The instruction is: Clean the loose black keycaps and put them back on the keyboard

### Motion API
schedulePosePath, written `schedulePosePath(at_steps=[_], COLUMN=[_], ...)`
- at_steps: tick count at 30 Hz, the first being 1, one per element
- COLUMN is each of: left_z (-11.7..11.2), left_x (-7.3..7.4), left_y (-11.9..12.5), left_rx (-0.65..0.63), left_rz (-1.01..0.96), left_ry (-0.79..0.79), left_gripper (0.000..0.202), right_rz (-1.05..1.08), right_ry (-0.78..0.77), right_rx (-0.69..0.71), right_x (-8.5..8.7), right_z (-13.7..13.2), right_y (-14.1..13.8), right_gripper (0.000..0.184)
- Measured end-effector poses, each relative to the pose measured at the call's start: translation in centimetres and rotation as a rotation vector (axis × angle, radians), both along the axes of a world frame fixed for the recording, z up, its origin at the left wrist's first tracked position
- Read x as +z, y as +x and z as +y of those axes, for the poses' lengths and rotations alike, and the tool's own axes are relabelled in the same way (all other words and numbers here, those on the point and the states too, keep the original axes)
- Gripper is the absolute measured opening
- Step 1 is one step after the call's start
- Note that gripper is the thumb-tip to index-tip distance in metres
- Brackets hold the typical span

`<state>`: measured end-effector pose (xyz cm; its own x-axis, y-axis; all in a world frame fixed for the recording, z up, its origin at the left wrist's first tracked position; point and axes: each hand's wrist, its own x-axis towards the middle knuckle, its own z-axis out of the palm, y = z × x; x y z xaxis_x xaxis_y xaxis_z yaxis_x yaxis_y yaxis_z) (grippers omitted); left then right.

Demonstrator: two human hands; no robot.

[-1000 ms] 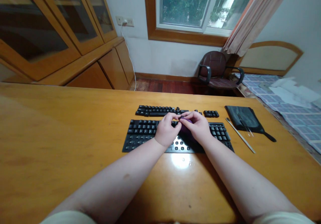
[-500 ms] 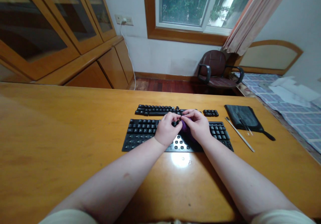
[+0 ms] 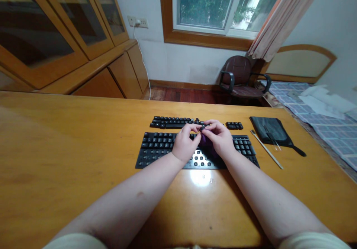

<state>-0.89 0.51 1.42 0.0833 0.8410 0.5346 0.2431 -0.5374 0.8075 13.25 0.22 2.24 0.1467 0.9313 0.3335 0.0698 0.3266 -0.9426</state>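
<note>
Head view: little has moved in the last second; both hands stay together over the middle of the keyboard [image 3: 158,149], the fingertips drawn a touch tighter, and less of the purple wad [image 3: 206,140] shows.

The left hand [image 3: 185,145] pinches a small dark keycap [image 3: 202,129] at its fingertips. The right hand [image 3: 221,139] is curled around the purple wad and meets the keycap from the other side. Both are held just above the keyboard, near its far edge.

The keycap looks light, stiff and smooth, likely to slip or flick away, so it is best pinched by two opposite side walls. The wad looks soft and yielding.

The keycap is squarish, with no long axis to speak of, and I cannot tell which face is turned up. The keyboard's long axis runs left to right across the bench [image 3: 69,159]; loose keycaps [image 3: 173,122] lie in a row parallel beyond it.
</note>
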Motion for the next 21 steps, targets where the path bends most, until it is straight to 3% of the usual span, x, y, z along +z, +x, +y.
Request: schedulePosePath(at_steps=[3, 7, 12, 21], left_z=[-0.08, -0.13, -0.32, 0.38], left_x=[0.22, 0.41, 0.51, -0.44], left_y=[0.05, 0.2, 0.27, 0.35], left_rx=[-0.01, -0.003, -0.021, -0.137], left_rz=[0.017, 0.005, 0.033, -0.262], left_ry=[-0.006, -0.035, -0.058, -0.113], left_gripper=[0.021, 0.026, 0.028, 0.026], right_rz=[-0.104, -0.027, -0.175, 0.074], right_ry=[0.044, -0.002, 0.044, -0.004], right_rx=[-0.018, -0.065, -0.035, -0.069], right_x=[-0.04, -0.06, 0.04, 0.56], right_z=[-0.08, -0.04, -0.05, -0.08], right_y=[-0.01, -0.02, 0.03, -0.28], right_gripper=[0.014, 0.018, 0.018, 0.02])
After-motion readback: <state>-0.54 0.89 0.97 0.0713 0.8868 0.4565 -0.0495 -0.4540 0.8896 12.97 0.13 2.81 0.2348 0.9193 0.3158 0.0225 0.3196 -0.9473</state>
